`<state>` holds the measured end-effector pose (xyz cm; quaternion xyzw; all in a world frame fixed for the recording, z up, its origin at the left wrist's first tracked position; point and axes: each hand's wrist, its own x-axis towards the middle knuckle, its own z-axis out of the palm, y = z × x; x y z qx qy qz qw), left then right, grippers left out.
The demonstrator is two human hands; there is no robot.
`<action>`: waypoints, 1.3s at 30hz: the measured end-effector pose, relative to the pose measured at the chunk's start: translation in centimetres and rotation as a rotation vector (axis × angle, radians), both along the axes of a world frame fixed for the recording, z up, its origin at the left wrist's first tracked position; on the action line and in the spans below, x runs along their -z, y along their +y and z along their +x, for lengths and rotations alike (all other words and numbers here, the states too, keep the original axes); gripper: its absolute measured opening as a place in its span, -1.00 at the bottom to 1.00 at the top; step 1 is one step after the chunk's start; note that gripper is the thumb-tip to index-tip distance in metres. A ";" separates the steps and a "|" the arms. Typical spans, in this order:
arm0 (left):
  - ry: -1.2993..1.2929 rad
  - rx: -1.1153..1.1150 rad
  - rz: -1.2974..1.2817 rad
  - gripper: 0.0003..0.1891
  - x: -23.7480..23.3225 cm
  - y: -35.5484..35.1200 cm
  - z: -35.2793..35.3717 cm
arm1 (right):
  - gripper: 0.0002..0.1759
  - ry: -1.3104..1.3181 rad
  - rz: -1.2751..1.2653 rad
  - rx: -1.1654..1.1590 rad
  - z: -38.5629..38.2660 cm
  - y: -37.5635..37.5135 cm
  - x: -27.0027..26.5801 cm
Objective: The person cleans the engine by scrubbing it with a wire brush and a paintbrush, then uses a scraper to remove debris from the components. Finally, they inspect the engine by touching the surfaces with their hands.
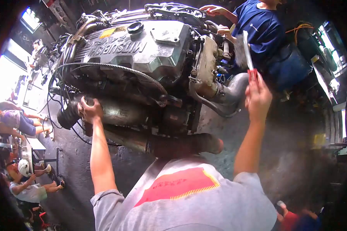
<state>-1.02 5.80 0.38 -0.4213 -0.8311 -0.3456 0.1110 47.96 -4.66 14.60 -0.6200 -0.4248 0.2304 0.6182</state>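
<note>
A large engine (115,50) with a metal cover marked MITSUBISHI fills the upper middle of the head view. My right hand (258,96) is closed round the red handle of a brush (242,50), held upright beside the engine's right end. The brush's grey bristles face left, apart from the engine. At the engine's near side, my left hand (90,109) rests on a dark metal cylinder (121,111), its fingers apart and bent over the top. A ribbed black hose (68,115) lies just left of that hand.
A co-worker in a blue shirt (260,25) stands at the engine's far right, both hands by it. A braided cable (131,71) loops across the front. A thick pipe (181,145) juts out near my body. Several people sit at the left; another person (297,219) is at lower right.
</note>
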 end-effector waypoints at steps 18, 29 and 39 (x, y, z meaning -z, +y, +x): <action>0.017 0.007 -0.022 -0.41 0.0 0.2 -0.2 | -0.57 0.116 -0.130 0.131 -2.5 -5.9 10.2; -0.018 0.007 -0.024 -0.39 -0.1 0.0 -0.1 | -0.54 0.054 -0.125 -0.160 -10.4 -5.1 4.1; 0.069 0.067 0.001 -0.35 0.3 -0.6 0.1 | -0.54 -0.629 -0.204 -0.005 -16.5 -0.7 3.8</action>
